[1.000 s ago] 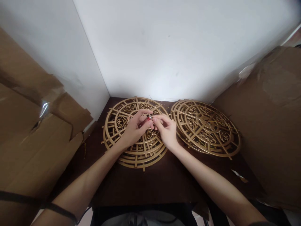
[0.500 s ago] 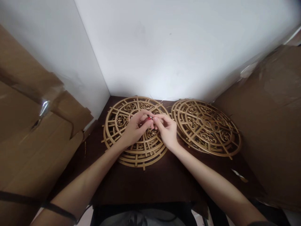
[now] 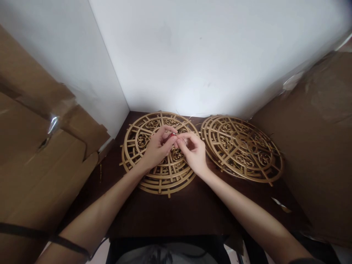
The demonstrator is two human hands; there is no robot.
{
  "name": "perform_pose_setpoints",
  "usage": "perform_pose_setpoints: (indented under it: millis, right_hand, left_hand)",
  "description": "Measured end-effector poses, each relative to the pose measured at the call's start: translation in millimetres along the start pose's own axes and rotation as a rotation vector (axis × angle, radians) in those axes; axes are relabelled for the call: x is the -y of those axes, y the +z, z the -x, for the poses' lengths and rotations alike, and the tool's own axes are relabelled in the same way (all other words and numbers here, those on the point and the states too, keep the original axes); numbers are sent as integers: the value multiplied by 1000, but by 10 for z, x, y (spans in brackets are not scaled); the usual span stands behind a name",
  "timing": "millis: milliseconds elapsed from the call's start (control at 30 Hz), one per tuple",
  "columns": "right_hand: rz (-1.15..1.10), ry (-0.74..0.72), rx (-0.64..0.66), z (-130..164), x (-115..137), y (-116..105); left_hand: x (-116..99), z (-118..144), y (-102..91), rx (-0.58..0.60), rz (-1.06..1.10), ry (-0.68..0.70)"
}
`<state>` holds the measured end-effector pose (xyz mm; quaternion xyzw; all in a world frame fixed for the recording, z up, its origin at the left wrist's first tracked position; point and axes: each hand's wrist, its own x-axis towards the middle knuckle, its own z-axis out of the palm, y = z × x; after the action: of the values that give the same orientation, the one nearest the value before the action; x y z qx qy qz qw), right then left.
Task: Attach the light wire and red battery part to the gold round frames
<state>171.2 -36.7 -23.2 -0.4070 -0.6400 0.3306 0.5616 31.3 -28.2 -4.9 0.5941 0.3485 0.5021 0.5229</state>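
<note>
My left hand is closed in a pinch around a small red and silver piece, too small to name. Thumb and forefinger of my right hand are pressed together right beside that piece; what they pinch, if anything, is hidden by the fingertips. Both hands hover over a stack of round gold lattice panels with scroll ornaments, and they cover part of its middle.
To the right lies a second stack of gold lattice panels, with thin wires on it. A small blade-like tool rests on the dark table. Cardboard stands at both sides, and a white wall closes the back.
My right fingers have shifted slightly left and turned a little at the red and silver piece. My left hand keeps its pinch. The panel stacks stay where they were.
</note>
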Motion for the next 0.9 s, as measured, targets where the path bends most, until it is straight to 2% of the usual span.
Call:
perform_pose_setpoints:
  millis: [167,467,767,900]
  right_hand:
    - [126,-93,19,-4,38,-18]
    - [132,-134,16,8,56,-23]
    - [-138,-18,-86,30,-53,28]
    - [-127,22,-112,2,-72,22]
  left_hand:
    - [12,-12,-1,2,5,-2]
    - [-12,-15,13,-12,86,-28]
    - [-2,-11,10,51,24,19]
    - [7,-6,10,96,3,33]
